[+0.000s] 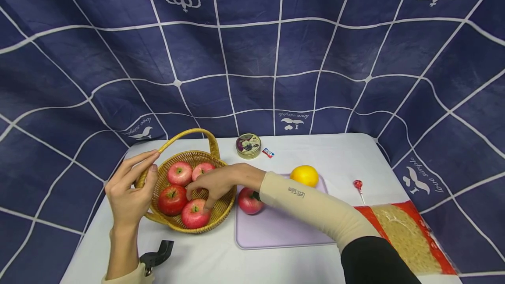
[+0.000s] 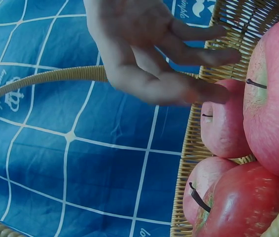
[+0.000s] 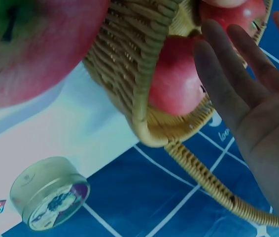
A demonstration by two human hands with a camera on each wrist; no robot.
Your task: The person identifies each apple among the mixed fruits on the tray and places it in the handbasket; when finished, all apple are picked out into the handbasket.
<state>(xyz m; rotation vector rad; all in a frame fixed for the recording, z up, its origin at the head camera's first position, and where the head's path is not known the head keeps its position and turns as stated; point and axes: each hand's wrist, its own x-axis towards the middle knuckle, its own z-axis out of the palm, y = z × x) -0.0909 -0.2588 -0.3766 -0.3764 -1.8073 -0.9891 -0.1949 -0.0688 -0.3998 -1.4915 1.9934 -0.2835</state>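
Note:
A wicker basket [image 1: 222, 207] with several red and pink apples stands at the left of the table. Its arched handle [image 1: 185, 133] is gripped by my left hand [image 1: 132, 187], fingers on one side and thumb on the other. My right hand [image 1: 215, 181] reaches down into the basket, its fingers between the deep red apple [image 1: 172, 199] and the front pink apple [image 1: 195, 216]; the thumb is near the front one. In the right wrist view that hand [image 3: 265, 118] has extended fingers with nothing held. Another apple [image 1: 249, 201] lies on the lilac tray [image 1: 284, 236], under my right forearm.
On the tray's back part is a yellow lemon-like fruit [image 1: 304, 175]. Behind it stand a round tin [image 1: 248, 145] and a small red-blue wrapper [image 1: 268, 153]. To the right are a red lollipop [image 1: 358, 184] and a red-edged clear bag [image 1: 406, 240]. A blue checked curtain [image 1: 252, 56] hangs behind.

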